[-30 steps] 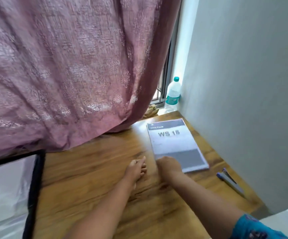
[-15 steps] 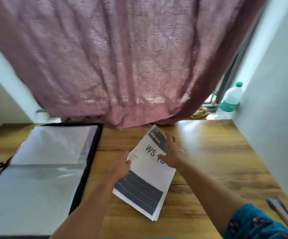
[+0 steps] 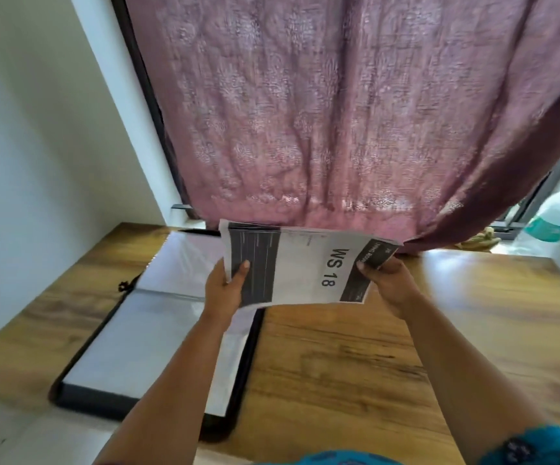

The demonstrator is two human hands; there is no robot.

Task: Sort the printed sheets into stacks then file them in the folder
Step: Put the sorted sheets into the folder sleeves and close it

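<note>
Printed sheets [image 3: 305, 266], headed "WS 18", held aloft at frame centre, above the surface [image 3: 389, 347]. Left hand [image 3: 226, 286] grip closed on their left edge, right hand [image 3: 387, 280] grip closed on their right edge. Folder [image 3: 158, 330] lies open at lower left.

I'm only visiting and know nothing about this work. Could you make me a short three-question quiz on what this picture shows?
1. True or false: the printed sheets lie flat on the wooden table.
2. Which hands hold the sheets? A) left hand only B) right hand only C) both
3. Fill in: the open folder lies on the person's ____ side.

Key:
1. False; they are held up above the table.
2. C; each hand grips one end.
3. Left.
</note>
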